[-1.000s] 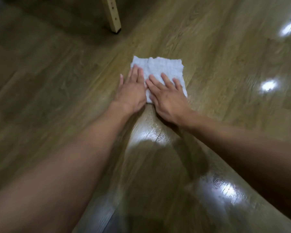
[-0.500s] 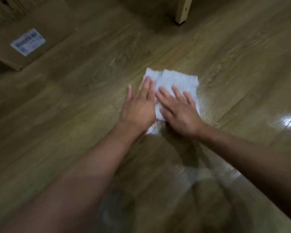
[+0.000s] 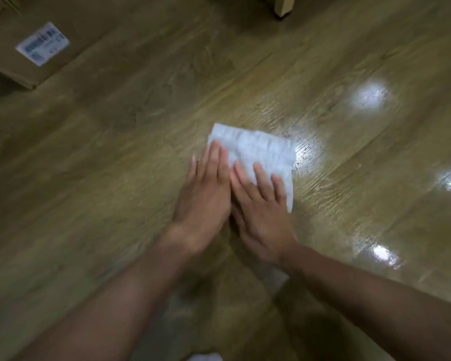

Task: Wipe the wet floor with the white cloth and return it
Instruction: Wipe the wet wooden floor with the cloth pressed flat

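A folded white cloth [image 3: 261, 149] lies flat on the wooden floor [image 3: 115, 165] in the middle of the view. My left hand [image 3: 206, 199] presses on the cloth's near left part with straight fingers. Beside it, my right hand [image 3: 261, 212] lies flat on the cloth's near right part, fingers spread and straight. The two hands touch each other along their inner edges. The near half of the cloth is hidden under them. Wet, shiny patches [image 3: 307, 155] show on the floor just right of the cloth.
A cardboard box [image 3: 24, 40] with a white label stands on the floor at the far left. A pale wooden furniture leg [image 3: 284, 5] stands at the top, right of centre. Bright light reflections [image 3: 370, 93] glare on the floor to the right.
Both hands have kept pressing the cloth and slid it across the floor, away from the furniture leg. The view has shifted, so the box now shows at the far left.
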A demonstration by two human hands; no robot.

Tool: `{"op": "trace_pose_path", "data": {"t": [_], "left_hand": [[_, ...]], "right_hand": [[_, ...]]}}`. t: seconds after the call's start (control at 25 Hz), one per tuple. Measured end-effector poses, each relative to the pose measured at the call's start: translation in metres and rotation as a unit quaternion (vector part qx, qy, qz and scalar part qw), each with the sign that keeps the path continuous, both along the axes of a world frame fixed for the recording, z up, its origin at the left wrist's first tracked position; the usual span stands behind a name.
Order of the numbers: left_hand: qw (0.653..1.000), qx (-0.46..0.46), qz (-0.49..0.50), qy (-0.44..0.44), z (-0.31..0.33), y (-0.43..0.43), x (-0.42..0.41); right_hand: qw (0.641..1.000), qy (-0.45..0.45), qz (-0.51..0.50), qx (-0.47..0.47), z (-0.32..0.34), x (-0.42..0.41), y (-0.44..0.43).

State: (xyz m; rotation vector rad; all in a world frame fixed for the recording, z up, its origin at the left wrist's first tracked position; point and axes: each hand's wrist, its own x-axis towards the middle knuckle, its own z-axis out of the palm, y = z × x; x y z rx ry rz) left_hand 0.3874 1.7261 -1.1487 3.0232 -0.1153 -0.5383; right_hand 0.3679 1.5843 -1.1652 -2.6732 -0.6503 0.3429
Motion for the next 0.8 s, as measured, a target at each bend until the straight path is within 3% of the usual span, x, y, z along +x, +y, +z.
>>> {"op": "trace_pose_path", "data": {"t": [0.12, 0.28, 0.44, 0.6, 0.8], "left_hand": [[0.999, 0.036, -0.016, 0.015, -0.007, 0.012, -0.023], [0.999, 0.046, 0.010, 0.003, -0.007, 0.033, 0.058], [0.995, 0.050, 0.061, 0.067, 0.001, 0.052, 0.101], [0.994, 0.031, 0.102, 0.036, 0.014, 0.036, 0.025], [0.992, 0.025, 0.073, 0.098, 0.030, -0.028, -0.088]], "right_hand": [[0.999, -0.009, 0.032, -0.014, 0.002, 0.004, -0.001], [1.000, 0.012, -0.011, -0.012, -0.006, 0.087, 0.038], [0.999, 0.026, 0.013, -0.046, -0.004, 0.152, 0.068], [0.995, 0.008, 0.082, -0.047, 0.002, 0.074, 0.040], [0.984, 0.039, 0.153, -0.077, 0.005, -0.015, -0.047]]}}
